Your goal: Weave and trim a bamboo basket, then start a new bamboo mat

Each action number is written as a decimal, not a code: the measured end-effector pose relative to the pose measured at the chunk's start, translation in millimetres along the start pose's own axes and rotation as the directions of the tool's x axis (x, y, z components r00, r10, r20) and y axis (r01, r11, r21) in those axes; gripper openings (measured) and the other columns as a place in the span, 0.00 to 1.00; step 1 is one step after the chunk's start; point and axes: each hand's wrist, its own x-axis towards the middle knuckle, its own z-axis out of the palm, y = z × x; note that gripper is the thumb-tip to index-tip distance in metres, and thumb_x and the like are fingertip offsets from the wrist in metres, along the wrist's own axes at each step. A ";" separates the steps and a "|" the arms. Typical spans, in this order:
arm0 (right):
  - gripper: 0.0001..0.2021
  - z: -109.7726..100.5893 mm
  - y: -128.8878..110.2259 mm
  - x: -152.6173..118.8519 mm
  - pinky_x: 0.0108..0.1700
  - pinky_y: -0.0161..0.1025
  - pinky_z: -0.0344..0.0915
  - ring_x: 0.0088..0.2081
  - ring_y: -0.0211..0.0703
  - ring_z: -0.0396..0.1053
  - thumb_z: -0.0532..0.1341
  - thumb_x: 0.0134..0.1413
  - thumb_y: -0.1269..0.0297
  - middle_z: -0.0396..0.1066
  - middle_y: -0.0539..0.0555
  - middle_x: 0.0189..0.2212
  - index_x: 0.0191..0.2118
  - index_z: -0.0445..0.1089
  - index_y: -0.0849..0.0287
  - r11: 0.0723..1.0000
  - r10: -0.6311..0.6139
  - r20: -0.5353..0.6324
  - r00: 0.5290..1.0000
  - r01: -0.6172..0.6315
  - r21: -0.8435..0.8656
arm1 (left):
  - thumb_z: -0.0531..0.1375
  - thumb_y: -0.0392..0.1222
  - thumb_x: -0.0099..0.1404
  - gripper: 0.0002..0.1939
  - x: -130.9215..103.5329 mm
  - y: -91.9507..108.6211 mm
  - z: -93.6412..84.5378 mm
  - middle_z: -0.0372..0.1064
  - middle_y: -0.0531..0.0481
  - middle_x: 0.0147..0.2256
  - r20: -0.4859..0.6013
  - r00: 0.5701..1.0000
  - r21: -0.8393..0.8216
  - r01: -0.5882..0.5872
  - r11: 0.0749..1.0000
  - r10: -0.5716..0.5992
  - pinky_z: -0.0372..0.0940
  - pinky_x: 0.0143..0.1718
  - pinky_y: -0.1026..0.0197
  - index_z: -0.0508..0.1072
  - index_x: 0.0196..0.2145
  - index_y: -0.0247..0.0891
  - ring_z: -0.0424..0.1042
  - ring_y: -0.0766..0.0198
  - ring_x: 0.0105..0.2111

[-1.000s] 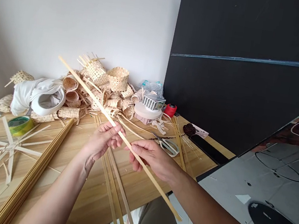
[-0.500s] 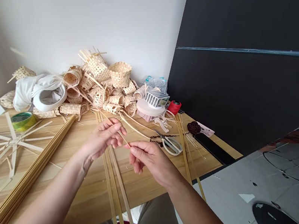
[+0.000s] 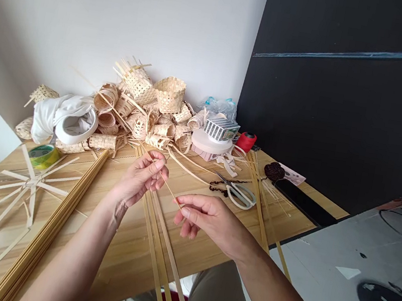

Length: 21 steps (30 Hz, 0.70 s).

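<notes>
A thin bamboo strip point(image 3: 169, 187) stretches between my two hands above the wooden table. My left hand point(image 3: 147, 175) pinches it between thumb and forefinger, and the strip runs on from there up and left toward the baskets. My right hand point(image 3: 196, 215) grips its near end between thumb and fingertips. Under my hands lie a few flat bamboo strips point(image 3: 161, 236), overhanging the table's front edge. To the left rests a thick bundle of long strips point(image 3: 56, 219). Scissors point(image 3: 240, 196) with pale handles lie beyond my right hand.
Small woven baskets point(image 3: 169, 94) are heaped against the wall. A star of crossed strips point(image 3: 33, 182) lies left, beside a tape roll point(image 3: 43, 156) and white cloth point(image 3: 48, 116). Red thread point(image 3: 246, 141), dark cord point(image 3: 274, 171) and a black phone-like slab point(image 3: 298, 200) are at right.
My hands have drawn slightly apart, so a longer stretch of the strip shows between them. The camera view has turned a little left, shifting the scene rightward.
</notes>
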 end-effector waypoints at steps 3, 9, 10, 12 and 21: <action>0.18 1.2 0.4 2.0 0.24 0.32 0.63 0.22 0.33 0.67 0.58 0.50 0.60 0.70 0.50 0.25 0.45 0.67 0.65 1.000 -0.016 -0.010 1.000 0.016 0.008 | 0.64 0.42 0.52 0.16 -0.9 -2.3 1.6 0.66 0.56 0.23 0.033 0.999 0.035 0.033 0.999 -0.034 0.55 0.17 0.73 0.62 0.35 0.39 0.62 0.75 0.17; 0.17 3.2 2.9 3.6 0.25 0.33 0.63 0.23 0.34 0.68 0.59 0.50 0.59 0.69 0.49 0.25 0.44 0.67 0.62 0.995 -0.083 -0.038 0.996 0.085 0.055 | 0.63 0.43 0.54 0.14 -0.6 -2.4 0.2 0.67 0.55 0.23 0.041 0.999 0.045 0.033 0.998 -0.035 0.54 0.15 0.73 0.61 0.34 0.38 0.63 0.73 0.17; 0.16 3.6 3.8 3.5 0.26 0.33 0.63 0.24 0.34 0.68 0.59 0.49 0.60 0.69 0.50 0.26 0.44 0.66 0.62 0.992 -0.093 -0.042 0.995 0.096 0.079 | 0.62 0.43 0.54 0.14 -0.4 -1.8 -0.8 0.67 0.55 0.23 0.029 0.999 0.041 0.018 0.999 -0.019 0.55 0.16 0.73 0.62 0.34 0.38 0.63 0.73 0.17; 0.15 4.7 5.2 3.0 0.26 0.32 0.63 0.26 0.35 0.69 0.60 0.48 0.61 0.70 0.50 0.27 0.42 0.66 0.61 0.986 -0.112 -0.036 0.993 0.116 0.121 | 0.62 0.42 0.55 0.13 -0.1 -0.5 -2.8 0.67 0.55 0.22 0.023 1.000 0.027 -0.001 1.000 0.000 0.56 0.16 0.73 0.62 0.34 0.37 0.63 0.74 0.17; 0.09 14.9 4.3 6.0 0.23 0.30 0.62 0.22 0.33 0.66 0.59 0.48 0.60 0.69 0.50 0.24 0.30 0.68 0.62 0.979 -0.138 -0.202 0.970 0.164 0.118 | 0.65 0.43 0.51 0.16 -0.1 -0.2 -2.7 0.68 0.53 0.27 -0.004 1.000 -0.025 -0.016 1.000 0.016 0.58 0.18 0.72 0.66 0.35 0.37 0.65 0.73 0.20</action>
